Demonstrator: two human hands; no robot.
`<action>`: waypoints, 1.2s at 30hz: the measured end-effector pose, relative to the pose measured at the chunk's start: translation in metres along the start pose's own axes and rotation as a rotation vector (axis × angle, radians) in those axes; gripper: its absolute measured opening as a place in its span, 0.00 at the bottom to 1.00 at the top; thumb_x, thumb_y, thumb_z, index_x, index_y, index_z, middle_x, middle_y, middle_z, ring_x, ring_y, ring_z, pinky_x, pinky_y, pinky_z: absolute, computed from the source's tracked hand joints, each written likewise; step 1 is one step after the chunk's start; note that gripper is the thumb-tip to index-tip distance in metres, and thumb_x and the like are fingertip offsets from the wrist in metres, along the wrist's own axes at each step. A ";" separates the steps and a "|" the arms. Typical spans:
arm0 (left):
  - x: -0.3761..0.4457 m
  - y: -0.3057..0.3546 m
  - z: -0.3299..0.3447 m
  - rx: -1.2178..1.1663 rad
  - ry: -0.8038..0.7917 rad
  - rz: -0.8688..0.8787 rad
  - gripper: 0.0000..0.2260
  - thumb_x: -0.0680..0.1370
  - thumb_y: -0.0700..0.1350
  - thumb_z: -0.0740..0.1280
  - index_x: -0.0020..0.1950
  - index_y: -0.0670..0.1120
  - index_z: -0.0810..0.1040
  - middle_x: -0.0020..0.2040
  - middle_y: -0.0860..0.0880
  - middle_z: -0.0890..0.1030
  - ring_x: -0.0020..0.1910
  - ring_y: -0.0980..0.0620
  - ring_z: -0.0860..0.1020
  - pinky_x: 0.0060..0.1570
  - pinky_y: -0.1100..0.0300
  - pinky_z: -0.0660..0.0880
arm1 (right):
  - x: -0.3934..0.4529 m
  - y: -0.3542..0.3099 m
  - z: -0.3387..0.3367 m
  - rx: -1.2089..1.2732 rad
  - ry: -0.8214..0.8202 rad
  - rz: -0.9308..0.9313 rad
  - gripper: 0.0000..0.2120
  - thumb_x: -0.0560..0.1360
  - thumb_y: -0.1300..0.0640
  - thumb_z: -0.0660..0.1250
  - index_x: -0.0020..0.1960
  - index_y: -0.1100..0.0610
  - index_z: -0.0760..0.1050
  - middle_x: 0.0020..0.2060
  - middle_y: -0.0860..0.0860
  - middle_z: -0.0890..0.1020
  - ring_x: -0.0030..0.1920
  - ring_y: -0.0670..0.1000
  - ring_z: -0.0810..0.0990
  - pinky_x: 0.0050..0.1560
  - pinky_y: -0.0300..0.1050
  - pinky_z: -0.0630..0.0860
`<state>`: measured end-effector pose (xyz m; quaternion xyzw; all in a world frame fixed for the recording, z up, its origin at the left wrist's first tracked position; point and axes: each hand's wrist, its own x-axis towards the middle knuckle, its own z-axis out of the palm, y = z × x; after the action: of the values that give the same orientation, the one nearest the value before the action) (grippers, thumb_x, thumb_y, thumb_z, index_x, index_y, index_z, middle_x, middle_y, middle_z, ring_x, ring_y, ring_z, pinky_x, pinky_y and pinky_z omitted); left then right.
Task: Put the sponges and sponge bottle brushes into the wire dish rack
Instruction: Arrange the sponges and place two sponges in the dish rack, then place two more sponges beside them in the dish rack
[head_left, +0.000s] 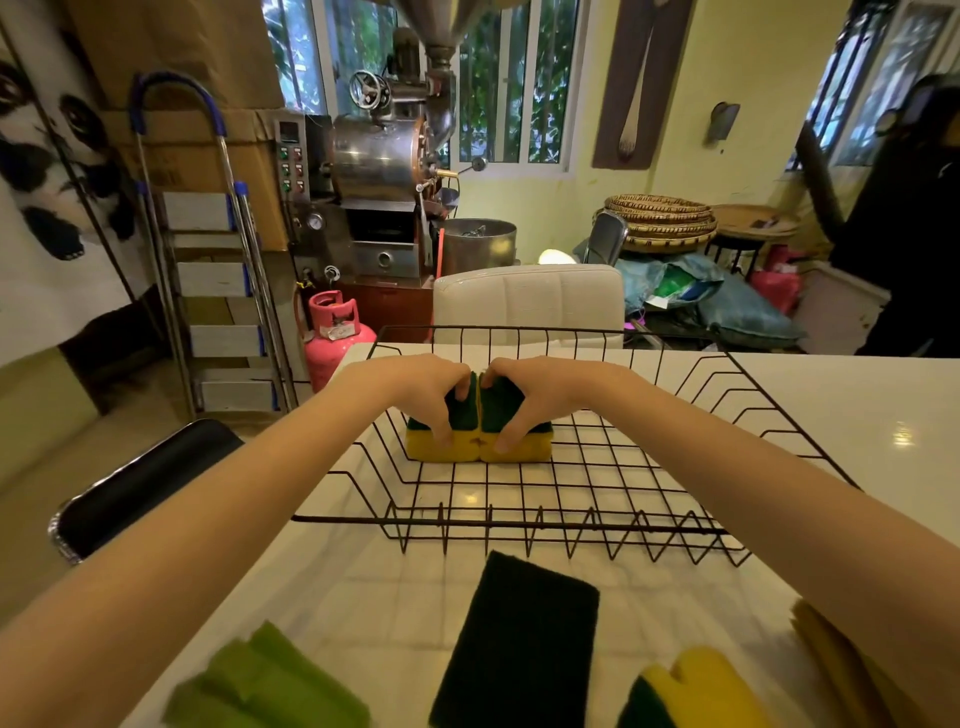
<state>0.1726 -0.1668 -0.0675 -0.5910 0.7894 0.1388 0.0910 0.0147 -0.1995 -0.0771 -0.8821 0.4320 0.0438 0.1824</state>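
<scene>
At the near left edge, light green sponges (265, 686) lie blurred and partly cut off. Beyond them the left hand (426, 395) pinches the left sponge (441, 436), thumb on its yellow front, fingers over the dark green top, hiding much of it. Touching it on the right, the right sponge (519, 439) is gripped the same way by the right hand (530, 392). Both stand on the floor of the wire dish rack (519, 527). Nearer than the grip, a dark green scouring pad (519, 649) lies on the white table (883, 415); right of it a yellow-and-green sponge (691, 686) is cropped, and a yellowish item (831, 660) is too blurred to identify.
</scene>
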 end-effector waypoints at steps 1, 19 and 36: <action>0.000 0.001 0.000 0.007 -0.002 -0.007 0.20 0.67 0.45 0.72 0.54 0.48 0.67 0.52 0.48 0.70 0.49 0.49 0.70 0.44 0.58 0.68 | 0.000 -0.001 0.000 -0.017 -0.007 0.002 0.35 0.64 0.47 0.74 0.65 0.53 0.62 0.60 0.53 0.72 0.53 0.51 0.70 0.51 0.45 0.71; -0.099 0.051 0.000 -0.287 0.306 0.248 0.34 0.71 0.53 0.67 0.71 0.54 0.52 0.72 0.50 0.62 0.68 0.52 0.62 0.59 0.60 0.60 | -0.106 -0.039 -0.005 0.184 0.362 -0.111 0.43 0.68 0.51 0.72 0.73 0.51 0.48 0.71 0.54 0.64 0.67 0.55 0.65 0.56 0.42 0.64; -0.170 0.094 0.093 -0.303 0.308 0.447 0.43 0.59 0.65 0.72 0.67 0.67 0.51 0.67 0.70 0.59 0.66 0.69 0.59 0.63 0.68 0.59 | -0.238 -0.051 0.060 0.512 0.498 -0.163 0.15 0.77 0.44 0.51 0.62 0.35 0.65 0.53 0.26 0.68 0.61 0.30 0.65 0.49 0.19 0.62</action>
<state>0.1291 0.0424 -0.0930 -0.4235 0.8747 0.1806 -0.1516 -0.0892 0.0287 -0.0621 -0.8229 0.3885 -0.2969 0.2895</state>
